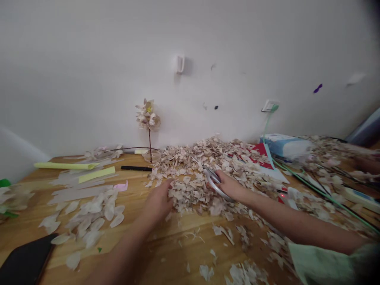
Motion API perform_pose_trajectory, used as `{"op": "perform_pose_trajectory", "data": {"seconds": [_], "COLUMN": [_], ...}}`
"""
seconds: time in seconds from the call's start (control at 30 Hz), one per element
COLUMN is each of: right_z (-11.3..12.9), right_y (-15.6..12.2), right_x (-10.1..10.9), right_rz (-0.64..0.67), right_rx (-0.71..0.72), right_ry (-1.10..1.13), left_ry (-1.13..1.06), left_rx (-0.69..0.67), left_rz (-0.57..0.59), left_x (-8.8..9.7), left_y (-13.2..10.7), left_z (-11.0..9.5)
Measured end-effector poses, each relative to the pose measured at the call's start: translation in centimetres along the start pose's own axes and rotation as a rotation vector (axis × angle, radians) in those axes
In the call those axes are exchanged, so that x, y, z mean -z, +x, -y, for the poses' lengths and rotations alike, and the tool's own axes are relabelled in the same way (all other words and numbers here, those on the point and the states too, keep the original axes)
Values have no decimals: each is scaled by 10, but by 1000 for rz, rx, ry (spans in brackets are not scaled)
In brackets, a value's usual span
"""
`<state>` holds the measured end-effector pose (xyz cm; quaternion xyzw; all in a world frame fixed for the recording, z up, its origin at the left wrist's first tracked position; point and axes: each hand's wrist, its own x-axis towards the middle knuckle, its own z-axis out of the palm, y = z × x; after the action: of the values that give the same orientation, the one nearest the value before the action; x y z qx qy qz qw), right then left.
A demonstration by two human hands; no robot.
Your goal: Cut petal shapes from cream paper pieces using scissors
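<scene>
A heap of pale, whitish petals (190, 194) lies on the wooden table between my two hands. At its left edge is my left hand (159, 200), slightly blurred, with fingers and thumb apart and cupped against the petals. My right hand (227, 184) is closed around a silver metal tool with curved handles (218, 188), on the right side of the heap. The tool's short tip points up and left over the petals; whether it is scissors or pliers is unclear. Behind the heap, a larger bank of petals (204, 152) spreads along the wall.
A made-up flower on a stem (149, 118) stands by the wall. Left are a black pen (136, 168), yellow paper strips (96, 174), loose petals (95, 213) and a dark phone-like slab (26, 259). Right are a tissue pack (283, 145), red card (264, 156) and a green cable (320, 192).
</scene>
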<state>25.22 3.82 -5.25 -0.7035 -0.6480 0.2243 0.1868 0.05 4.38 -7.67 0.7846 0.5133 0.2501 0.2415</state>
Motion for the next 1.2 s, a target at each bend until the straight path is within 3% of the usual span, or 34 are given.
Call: {"op": "perform_pose_trajectory", "data": {"seconds": [0.17,0.4,0.57,0.8,1.03,1.13,1.2], "right_z": [10,22,22,20,13,14,16], "right_y": [-2,-9,-5,-12,-18,-20,-21], "right_x": [-17,-38,-20,12,19,19,20], "right_rz": [37,3,81,182,259,287,300], "right_rx": [69,53,0,-18,-44,-47,-44], "right_ry": [-41,-80,147,492,614,645,657], "left_ry": [-93,-281,-464,-654,-718,-743,-772], "left_rx": [45,85,220,347,340,291,210], "left_rz": [-64,5,18,137,150,261,459], "left_x": [-2,-13,-4,12,23,23,23], "left_y": [5,1,11,9,7,1,-4], "left_z": [6,4,0,-7,-9,-17,-24]}}
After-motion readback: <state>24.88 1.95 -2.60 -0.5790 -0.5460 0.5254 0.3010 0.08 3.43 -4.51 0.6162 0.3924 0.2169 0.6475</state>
